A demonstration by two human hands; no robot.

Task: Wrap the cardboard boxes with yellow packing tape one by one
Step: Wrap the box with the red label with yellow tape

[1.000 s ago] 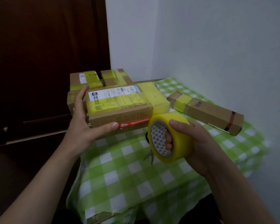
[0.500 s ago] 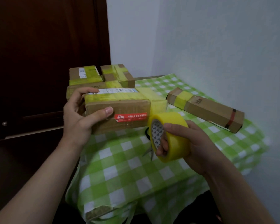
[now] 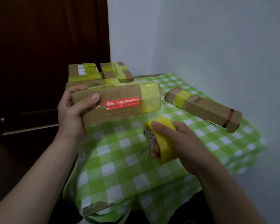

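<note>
Your left hand (image 3: 71, 113) grips the cardboard box (image 3: 116, 102) by its left end, thumb pressed on the near face and fingers curled over the top, holding it clear of the counter (image 3: 120, 172). The box's long axis runs left to right, with the red sticker facing you and a band of yellow tape already round its right end.

Your right hand (image 3: 184, 143) clasps the tape roll (image 3: 163, 143), thumb across the outer face and fingers hooked through the core. The roll sits below the box's right end, nearer to you and apart from it. I cannot tell whether a strand of tape joins the two. Your right hand is the closer one to that taped end, so I judge the next pass has to carry the roll up and away from you to reach the box.

A second ago the box's labelled top face was tipped toward you and the roll sat just beside the right end. Since then the box has turned so that its near side faces you, and the roll has dropped lower and drawn away.

At the far left, other taped boxes (image 3: 100, 71) sit stacked. A long box (image 3: 204, 109) lies at the right, near the wall.
</note>
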